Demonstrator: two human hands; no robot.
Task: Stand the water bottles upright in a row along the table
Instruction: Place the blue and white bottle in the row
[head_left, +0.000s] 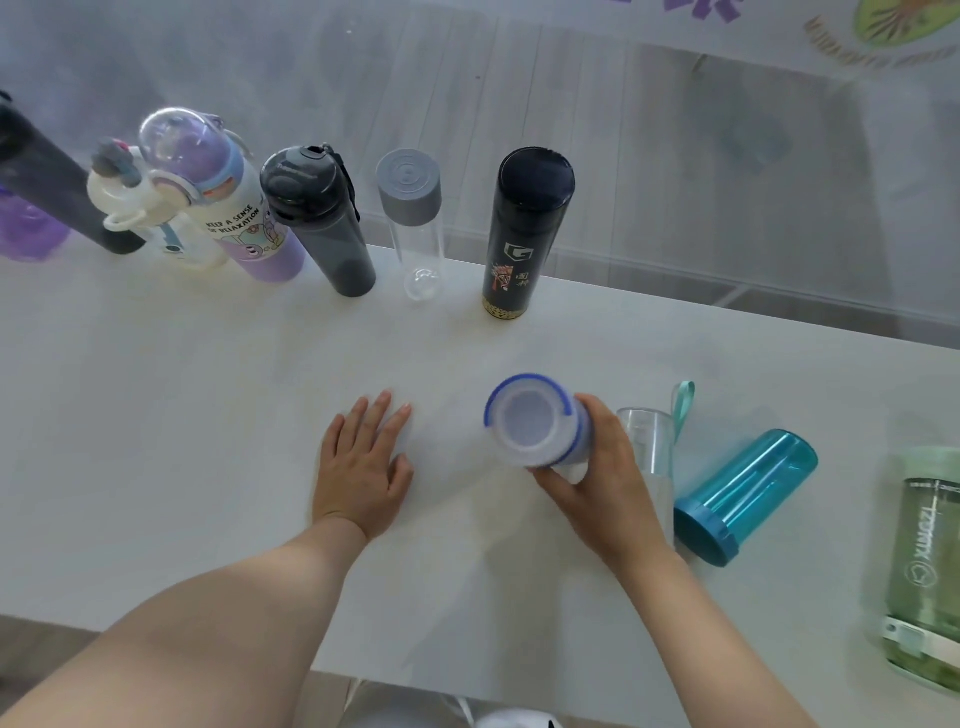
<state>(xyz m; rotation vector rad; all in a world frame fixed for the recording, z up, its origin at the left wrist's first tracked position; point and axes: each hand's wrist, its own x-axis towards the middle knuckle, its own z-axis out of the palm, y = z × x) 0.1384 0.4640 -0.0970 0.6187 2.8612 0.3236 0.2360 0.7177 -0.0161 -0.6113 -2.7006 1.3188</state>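
White plastic with a blue-ringed lid, the blurred bottle (537, 423) sits in my right hand (597, 478), fingers curled round its body, which my hand mostly hides. My left hand (363, 467) lies flat, fingers spread, on the white table (208, 415). Along the far edge stand a black flask (524, 234), a clear grey-capped bottle (415, 223) and a smoky grey bottle (319, 221); those farther left overlap or are cut off. A teal bottle (748, 493) lies on its side beside a clear tumbler (649, 441), half hidden by my wrist.
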